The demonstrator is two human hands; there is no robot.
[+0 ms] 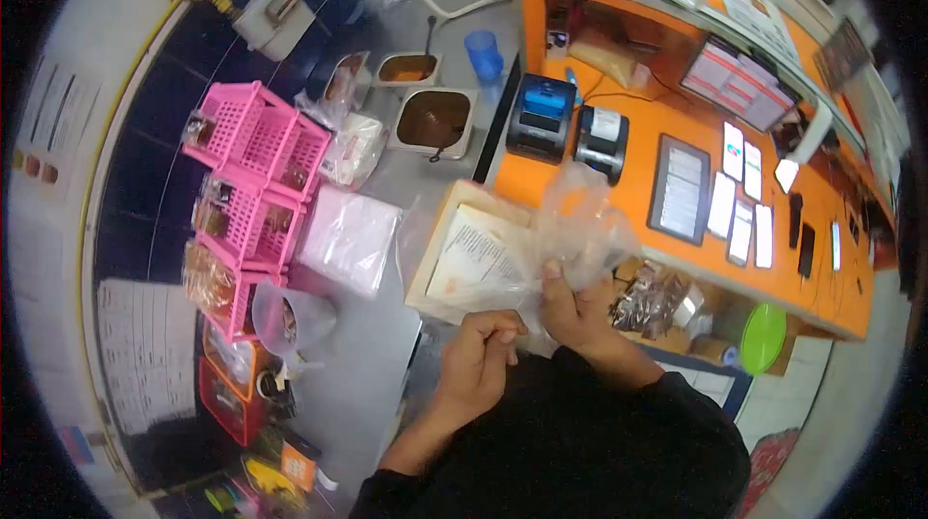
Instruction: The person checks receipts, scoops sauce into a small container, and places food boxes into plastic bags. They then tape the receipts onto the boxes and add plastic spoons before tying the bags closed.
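My right hand (575, 311) is closed on a clear plastic bag (585, 219), thumb on top, and the crumpled film bulges up beyond the fingers. To its left, my left hand (480, 360) is curled with its fingertips pinched at the near edge of the same film. Beyond both hands lies a pale open box (435, 273) holding a printed paper (474, 253). Part of the film hangs over this box, and whether anything is inside the bag is hard to see.
Pink stacked baskets (261, 142) and a white plastic packet (353, 239) stand at left. Metal tubs of brown sauce (435, 120) and a blue cup (483, 55) sit farther back. The orange counter (638, 200) carries printers (541, 118), a tablet (680, 190) and several phones.
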